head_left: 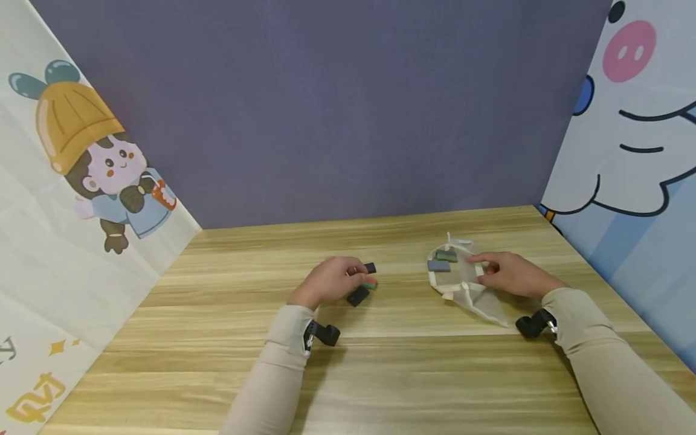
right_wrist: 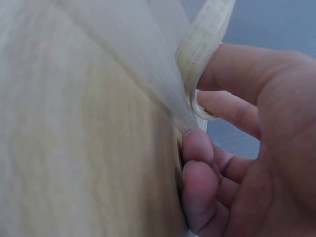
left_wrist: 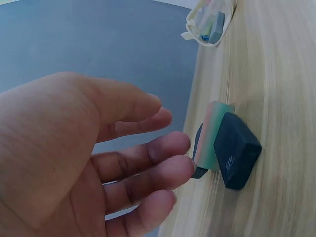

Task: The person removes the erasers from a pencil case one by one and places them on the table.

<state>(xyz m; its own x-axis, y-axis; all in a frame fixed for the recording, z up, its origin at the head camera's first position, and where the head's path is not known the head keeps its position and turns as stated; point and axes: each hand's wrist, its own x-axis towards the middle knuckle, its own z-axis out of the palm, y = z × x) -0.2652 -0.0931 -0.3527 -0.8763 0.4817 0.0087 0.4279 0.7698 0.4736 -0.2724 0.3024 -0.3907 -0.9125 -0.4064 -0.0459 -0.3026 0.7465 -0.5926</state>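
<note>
Left hand (head_left: 328,281) loosely curled, grips nothing; contact unclear. Pink-green block (left_wrist: 213,133) at its 3 o'clock on bench (head_left: 179,350), between dark blocks (left_wrist: 238,150). Right hand (head_left: 511,275) pinches mesh pouch (head_left: 481,303) rim, pouch at its 9 o'clock; blue-grey block (head_left: 438,266), green block (head_left: 446,256) inside. Best: pinch striped block's exposed end, lift straight, avoid dragging neighbours; hold pouch mouth wide.

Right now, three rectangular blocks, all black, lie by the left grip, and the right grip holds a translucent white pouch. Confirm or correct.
Not all: the middle block is pink and green, between two black blocks, as the left wrist view shows. The left grip is by them; the right grip holds the pouch.
</note>
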